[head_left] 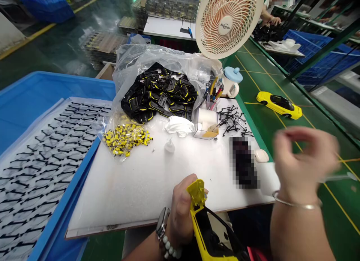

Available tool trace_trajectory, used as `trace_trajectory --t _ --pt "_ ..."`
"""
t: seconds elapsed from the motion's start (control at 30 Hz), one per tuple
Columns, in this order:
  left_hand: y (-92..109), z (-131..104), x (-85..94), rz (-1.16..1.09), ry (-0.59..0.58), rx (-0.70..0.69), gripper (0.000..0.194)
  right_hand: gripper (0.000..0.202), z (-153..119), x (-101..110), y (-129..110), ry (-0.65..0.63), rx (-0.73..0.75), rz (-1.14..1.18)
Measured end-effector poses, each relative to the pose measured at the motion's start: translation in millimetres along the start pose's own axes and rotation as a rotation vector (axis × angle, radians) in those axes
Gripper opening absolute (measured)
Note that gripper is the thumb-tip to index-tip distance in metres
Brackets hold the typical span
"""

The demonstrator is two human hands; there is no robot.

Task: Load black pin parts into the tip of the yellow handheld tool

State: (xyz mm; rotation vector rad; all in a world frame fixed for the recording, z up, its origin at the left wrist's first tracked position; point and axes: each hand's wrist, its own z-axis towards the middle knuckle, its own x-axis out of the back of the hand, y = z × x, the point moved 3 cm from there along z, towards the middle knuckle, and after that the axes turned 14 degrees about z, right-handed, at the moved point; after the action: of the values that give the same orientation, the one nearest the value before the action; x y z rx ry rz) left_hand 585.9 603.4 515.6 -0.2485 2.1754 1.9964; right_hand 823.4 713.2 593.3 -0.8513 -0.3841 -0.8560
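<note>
My left hand [182, 210] is closed round one end of a yellow toy car body [199, 231], held tilted at the table's near edge. A yellow flap [197, 191] stands raised at its upper end, and dark window parts show along it. Out to the right, past the table edge, my right hand [305, 161] is raised and smeared by motion. Its thumb and fingers curl together in a ring; what they pinch, if anything, cannot be made out. A pale thin rod [337, 177] shows beside that hand, and whether it is held is unclear.
On the white table [126, 193] lie a bag of black-and-yellow parts [163, 92], small yellow pieces [126, 137], a tool box [206, 124], black rods [232, 120] and a fan [229, 24]. A blue bin [92, 156] stands left; a yellow toy car [279, 104] is at right.
</note>
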Motion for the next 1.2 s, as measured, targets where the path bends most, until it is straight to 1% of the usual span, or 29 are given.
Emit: trace_trajectory --t 0.07,0.1,0.13,0.17,0.23,0.3,0.37,0.43,0.5,0.53,0.57,0.63,0.67,0.7,0.73,0.8,0.83,0.87,0.93,1.0,1.07,1.13,1.17,1.2 --pt "1 1 0.6 -0.033 0.002 0.0 0.055 0.028 22 -42 11 -0.433 -0.044 -0.329" --pt "1 1 1.0 -0.053 0.004 0.0 0.055 0.032 32 -60 19 -0.551 -0.049 -0.368" --pt "1 1 1.4 -0.071 0.007 -0.002 0.055 0.035 39 -76 28 -0.645 -0.067 -0.413" --pt "1 1 2.0 -0.085 0.013 -0.007 0.055 0.036 44 -89 39 -0.713 -0.085 -0.446" --pt "0 0 3.0 -0.101 0.024 -0.014 0.055 0.035 48 -107 58 -0.766 -0.106 -0.478" --pt "-1 0 3.6 -0.104 0.023 -0.013 0.055 0.032 47 -114 71 -0.778 -0.111 -0.496" --pt "-4 -1 3.9 -0.099 0.011 -0.007 0.055 0.025 46 -114 76 -0.787 -0.101 -0.499" --pt "-5 -2 4.1 -0.092 0.003 -0.003 0.055 0.014 48 -108 74 -0.796 -0.078 -0.48" --pt "-5 -3 4.2 -0.091 -0.002 0.001 0.055 0.006 52 -96 65 -0.79 -0.047 -0.456" --pt "-5 -3 4.2 -0.094 -0.004 0.002 0.055 0.003 54 -88 59 -0.762 -0.038 -0.436" --pt "-4 -3 4.3 -0.098 0.0 0.006 0.055 0.003 54 -79 50 -0.7 -0.039 -0.383" --pt "-4 -3 4.6 -0.102 0.01 0.01 0.055 0.008 49 -58 28 -0.512 -0.051 -0.155" --pt "-3 -3 4.7 -0.099 0.012 0.01 0.055 0.011 41 -49 16 -0.408 -0.055 0.016" --pt "-3 -3 4.8 -0.095 0.013 0.008 0.055 0.015 30 -42 4 -0.34 -0.04 0.182" --pt "-3 -3 4.8 -0.089 0.009 0.006 0.056 0.017 17 -38 -8 -0.309 -0.013 0.306" --pt "-4 -4 4.3 -0.079 -0.006 0.004 0.056 0.024 -17 -39 -29 -0.331 0.073 0.408" --pt "-4 -4 4.2 -0.076 -0.005 0.006 0.056 0.026 -34 -42 -38 -0.37 0.108 0.44" --pt "-5 -4 4.0 -0.072 -0.004 0.005 0.056 0.027 -50 -47 -44 -0.41 0.111 0.483" --pt "-4 -4 3.4 -0.06 -0.004 0.0 0.056 0.027 -76 -57 -51 -0.461 0.011 0.577" --pt "-2 -3 2.7 -0.035 -0.004 -0.014 0.057 0.026 -90 -61 -55 -0.437 -0.151 0.684" --pt "1 -3 1.9 0.0 -0.016 -0.025 0.057 0.02 -92 -57 -59 -0.383 -0.291 0.797" --pt "5 -2 1.3 0.053 -0.033 -0.03 0.057 0.007 -88 -49 -64 -0.363 -0.448 0.906" --pt "7 -2 1.2 0.081 -0.038 -0.033 0.057 0.006 -85 -45 -68 -0.366 -0.532 0.949" --pt "8 -2 1.2 0.107 -0.037 -0.041 0.056 0.011 -83 -41 -71 -0.361 -0.61 0.984"
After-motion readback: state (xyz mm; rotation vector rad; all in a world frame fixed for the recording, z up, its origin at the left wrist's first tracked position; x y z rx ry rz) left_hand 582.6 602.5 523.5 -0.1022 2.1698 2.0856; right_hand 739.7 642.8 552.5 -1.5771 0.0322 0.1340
